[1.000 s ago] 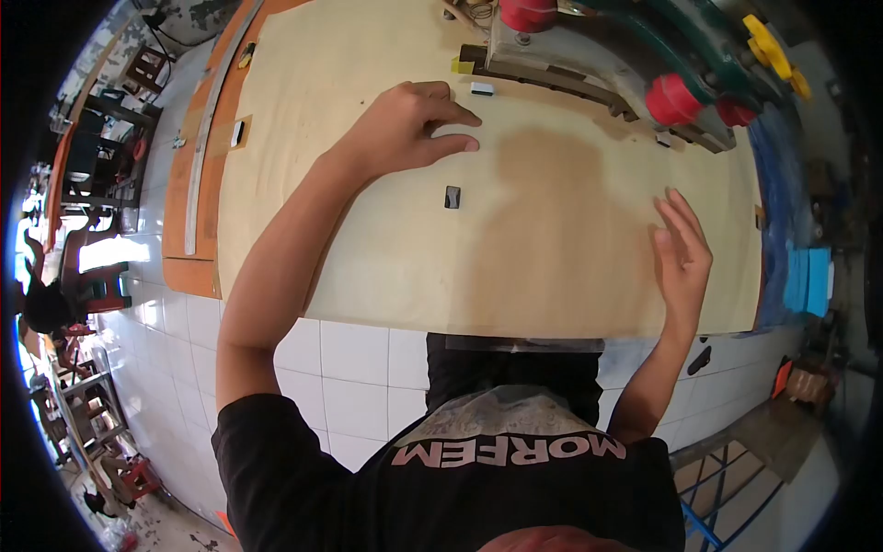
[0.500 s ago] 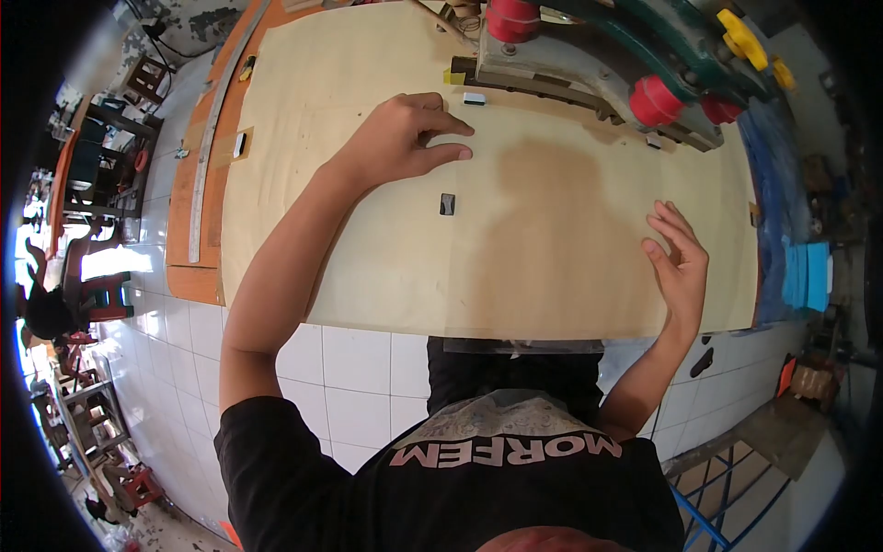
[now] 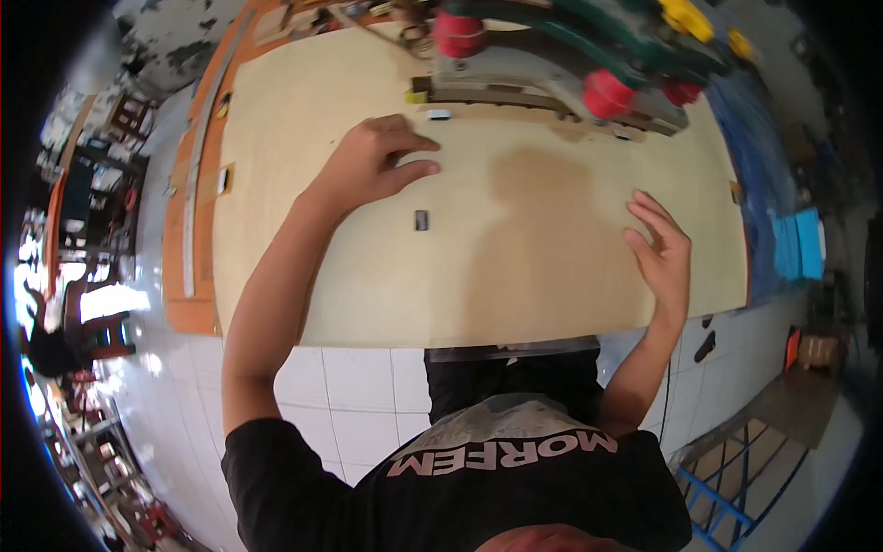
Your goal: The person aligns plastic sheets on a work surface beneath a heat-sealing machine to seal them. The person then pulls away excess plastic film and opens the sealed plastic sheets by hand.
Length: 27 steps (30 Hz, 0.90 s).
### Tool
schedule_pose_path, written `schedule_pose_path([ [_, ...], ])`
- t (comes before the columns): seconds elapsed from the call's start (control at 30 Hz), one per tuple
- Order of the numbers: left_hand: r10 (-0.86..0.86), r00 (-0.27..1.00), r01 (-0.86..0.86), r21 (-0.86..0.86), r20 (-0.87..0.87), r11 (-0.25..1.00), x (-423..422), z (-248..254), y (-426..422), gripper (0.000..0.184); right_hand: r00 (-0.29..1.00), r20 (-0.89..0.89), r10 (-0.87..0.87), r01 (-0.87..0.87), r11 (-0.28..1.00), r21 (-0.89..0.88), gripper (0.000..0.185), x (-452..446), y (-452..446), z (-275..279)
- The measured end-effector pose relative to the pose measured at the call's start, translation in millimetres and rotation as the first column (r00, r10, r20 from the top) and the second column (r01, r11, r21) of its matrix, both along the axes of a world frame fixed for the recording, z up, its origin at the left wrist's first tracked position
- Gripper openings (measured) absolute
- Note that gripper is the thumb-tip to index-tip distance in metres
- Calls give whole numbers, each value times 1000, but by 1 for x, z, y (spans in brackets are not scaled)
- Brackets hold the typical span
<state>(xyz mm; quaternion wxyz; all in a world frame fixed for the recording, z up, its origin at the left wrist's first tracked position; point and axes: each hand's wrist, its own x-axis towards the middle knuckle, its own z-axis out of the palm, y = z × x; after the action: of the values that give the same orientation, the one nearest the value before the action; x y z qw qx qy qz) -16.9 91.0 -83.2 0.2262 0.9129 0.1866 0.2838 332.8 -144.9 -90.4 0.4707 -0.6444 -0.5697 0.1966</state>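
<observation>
A large cream sheet point(image 3: 368, 285) covers most of the table in front of me. Over its upper left part is my left hand point(image 3: 379, 158), thumb and forefinger curved apart with nothing between them. Just beyond its fingertips lies a small white-and-dark block point(image 3: 439, 115). A small dark block point(image 3: 421, 221) rests on the sheet below that hand. My right hand point(image 3: 664, 253) is over the right side of the sheet, its fingers loosely bent, spread and holding nothing. Whether either hand touches the sheet, I cannot tell.
A green frame with red knobs point(image 3: 609, 94) and a yellow handle point(image 3: 688, 18) stands at the far edge. Another small block point(image 3: 623, 134) lies beneath it. A metal ruler point(image 3: 191, 230) runs along the left table edge. Blue sheeting point(image 3: 763, 175) hangs at the right.
The whole view has shifted, so the table and frame appear farther left and slightly lower. Both hands keep nearly the same pose and place over the sheet.
</observation>
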Motion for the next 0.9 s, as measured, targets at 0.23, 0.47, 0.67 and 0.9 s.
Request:
schedule_pose_path([
  [0.23, 53, 997, -60, -115, -62, 992, 5, 6, -6, 25, 991, 132, 8, -7, 1000, -6, 36, 0, -1, 5],
  [0.47, 70, 995, -78, -129, -64, 989, 6, 6, -7, 25, 993, 118, -5, 2, 1000, 26, 36, 1, 0, 3],
  [0.67, 77, 995, -87, -154, -68, 984, 6, 9, -8, 25, 997, 76, -17, 14, 999, 40, 36, 2, 0, 0],
  [0.9, 70, 995, -81, -171, -69, 982, 6, 7, -8, 25, 995, 89, -38, 35, 999, 35, 38, 2, 0, 1],
])
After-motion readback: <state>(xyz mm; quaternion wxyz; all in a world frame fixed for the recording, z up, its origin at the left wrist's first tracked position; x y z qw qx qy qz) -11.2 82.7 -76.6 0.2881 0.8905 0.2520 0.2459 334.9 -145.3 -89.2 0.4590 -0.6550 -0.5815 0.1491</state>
